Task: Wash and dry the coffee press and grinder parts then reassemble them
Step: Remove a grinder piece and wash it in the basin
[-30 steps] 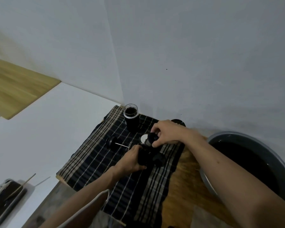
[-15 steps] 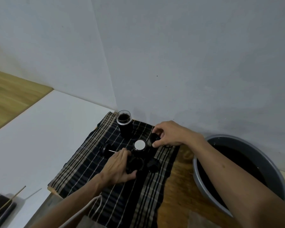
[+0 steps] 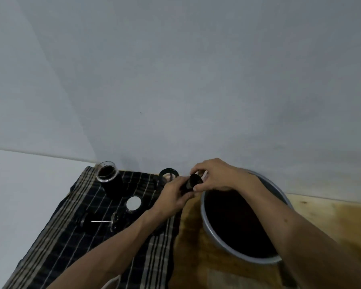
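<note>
Black part [image 3: 191, 183] between both hands' grip (above basin [image 3: 211, 224] rim).

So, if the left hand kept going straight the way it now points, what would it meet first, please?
The left hand points up and right; apart from the dark part it already grips, it would probably first meet the right hand, though depth is unclear.

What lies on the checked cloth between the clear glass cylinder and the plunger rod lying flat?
In the head view, a round black part with a white top lies on the dark checked cloth between the clear glass cylinder and the plunger rod.
</note>
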Available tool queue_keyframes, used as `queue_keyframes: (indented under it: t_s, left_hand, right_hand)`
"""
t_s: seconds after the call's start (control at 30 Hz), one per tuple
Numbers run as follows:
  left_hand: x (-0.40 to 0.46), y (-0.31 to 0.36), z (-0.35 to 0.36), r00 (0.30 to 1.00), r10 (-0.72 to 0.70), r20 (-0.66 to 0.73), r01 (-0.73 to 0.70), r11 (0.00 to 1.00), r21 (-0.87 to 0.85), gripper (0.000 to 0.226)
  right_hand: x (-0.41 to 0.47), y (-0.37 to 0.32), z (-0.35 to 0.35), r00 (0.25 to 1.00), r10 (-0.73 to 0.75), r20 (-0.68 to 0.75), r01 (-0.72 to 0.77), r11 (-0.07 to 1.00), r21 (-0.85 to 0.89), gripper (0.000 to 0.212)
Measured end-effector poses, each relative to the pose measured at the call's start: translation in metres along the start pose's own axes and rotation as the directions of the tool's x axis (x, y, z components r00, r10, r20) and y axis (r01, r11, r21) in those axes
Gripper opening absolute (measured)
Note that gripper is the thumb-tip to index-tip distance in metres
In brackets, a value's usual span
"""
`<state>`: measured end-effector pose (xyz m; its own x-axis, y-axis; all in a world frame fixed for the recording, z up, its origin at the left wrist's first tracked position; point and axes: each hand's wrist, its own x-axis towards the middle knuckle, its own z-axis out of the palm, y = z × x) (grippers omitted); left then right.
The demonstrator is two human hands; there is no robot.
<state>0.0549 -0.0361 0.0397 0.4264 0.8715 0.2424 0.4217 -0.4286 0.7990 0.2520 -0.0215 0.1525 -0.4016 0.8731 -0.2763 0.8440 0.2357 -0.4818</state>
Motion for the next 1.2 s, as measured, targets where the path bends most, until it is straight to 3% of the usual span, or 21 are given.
queue_keyframes:
  t_s: [0.13, 0.3, 0.5, 0.8, 0.93, 1.1, 1.2]
  left_hand:
    - [0.016, 0.015, 0.028, 0.997, 0.035, 0.075, -0.031, 0.998, -0.05, 0.048]
    - [0.031, 0.035, 0.059, 0.996, -0.001, 0.094, 0.005, 0.999, -0.045, 0.04]
    - [0.04, 0.043, 0.062, 0.972, -0.002, 0.236, 0.04, 0.987, -0.159, 0.038]
    - [0.045, 0.036, 0.078, 0.96, -0.044, 0.278, 0.102, 0.975, -0.195, 0.043]
    - [0.049, 0.035, 0.097, 0.986, -0.021, 0.168, 0.025, 0.999, -0.024, 0.042]
    - [0.051, 0.036, 0.105, 0.993, 0.016, 0.121, -0.022, 0.999, 0.044, 0.052]
    - [0.053, 0.036, 0.107, 0.996, 0.028, 0.084, -0.032, 0.999, 0.04, 0.054]
  right_hand:
    - [-0.029, 0.028, -0.008, 0.991, 0.093, -0.092, -0.091, 0.995, 0.033, 0.031]
    - [-0.048, 0.048, -0.012, 0.982, 0.173, -0.078, -0.172, 0.985, 0.028, 0.054]
    - [-0.059, 0.064, -0.01, 0.986, 0.121, -0.114, -0.12, 0.993, 0.017, 0.043]
    - [-0.062, 0.095, -0.009, 0.973, 0.22, -0.073, -0.204, 0.963, 0.177, 0.06]
    - [-0.061, 0.1, 0.004, 0.939, 0.334, -0.084, -0.25, 0.827, 0.503, 0.041]
    - [-0.058, 0.109, 0.012, 0.903, 0.415, -0.111, -0.261, 0.735, 0.625, 0.025]
    - [-0.056, 0.115, 0.014, 0.881, 0.467, -0.079, -0.262, 0.619, 0.74, 0.018]
